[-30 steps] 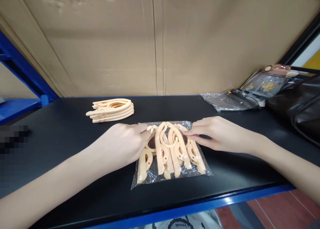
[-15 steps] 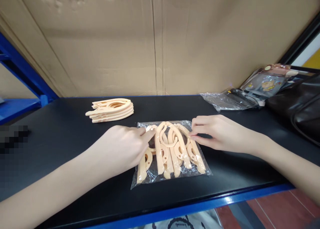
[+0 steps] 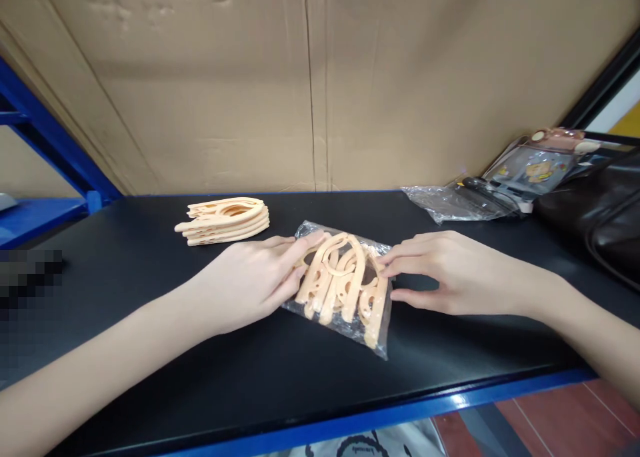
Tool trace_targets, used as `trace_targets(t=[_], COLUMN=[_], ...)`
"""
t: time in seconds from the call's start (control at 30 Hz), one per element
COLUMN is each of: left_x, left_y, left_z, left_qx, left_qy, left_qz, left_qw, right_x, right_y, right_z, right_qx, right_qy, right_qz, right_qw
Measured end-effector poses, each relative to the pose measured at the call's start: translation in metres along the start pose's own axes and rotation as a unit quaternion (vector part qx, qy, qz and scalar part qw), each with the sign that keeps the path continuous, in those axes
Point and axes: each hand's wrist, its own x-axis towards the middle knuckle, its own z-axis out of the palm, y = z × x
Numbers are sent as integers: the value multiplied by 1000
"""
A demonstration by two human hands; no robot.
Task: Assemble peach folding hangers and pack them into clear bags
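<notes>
Bagged hangers [image 3: 357, 280] between fingers [image 3: 407, 265], seemingly touching.

Cardboard panel [image 3: 225, 97] behind, blue frame [image 3: 60, 136] left, dark bag [image 3: 595, 200] right

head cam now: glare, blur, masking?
Head view: glare spot on the blue edge, glints on the bag; same view: a mosaic patch at far left; left hand and right hand without heavy smear.

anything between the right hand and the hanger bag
Nothing visible does: the right hand has its fingers at the edge of the hanger bag. The loose stack lies farther back to the left, out of the way.
</notes>
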Motion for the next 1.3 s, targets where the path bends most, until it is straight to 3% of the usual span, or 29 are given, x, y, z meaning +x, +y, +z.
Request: trace_targets(t=[0.1,0.17,0.3,0.43,0.53,0.7,0.83,0.97,1.13,1.3], left_x=[0,0,2,2,1,0,3,-1,-14,-20], left_y=[-14,-22,-27,-25,-25,-24,-29,-53,-98,-131], left_z=[9,15,19,16,14,12,9,2,-1,9], left_qx=[-79,-109,-128,-110,-95,-78,-35,27,48,32], left_qy=[-23,-24,32,77,88,82,81,96,58,21], left_qz=[-35,-60,-85,-62,-53,-64,-48,-73,-140,-142], left_qw=[996,992,988,989,990,992,995,992,987,989], right_x=[0,1,7,17,37,88,112,93,43,29], right_y=[-1,-2,-7,-10,-5,19,31,22,0,8], right_z=[-1,3,19,31,35,41,46,49,52,35], right_qx=[-13,-40,-97,-165,-208,-240,-254,-267,-265,-236], right_qy=[-35,-25,17,54,42,-42,-34,22,89,86], right_qz=[-6,-7,-13,-7,28,118,122,76,23,77], right_qw=[999,999,995,985,977,963,959,960,960,965])
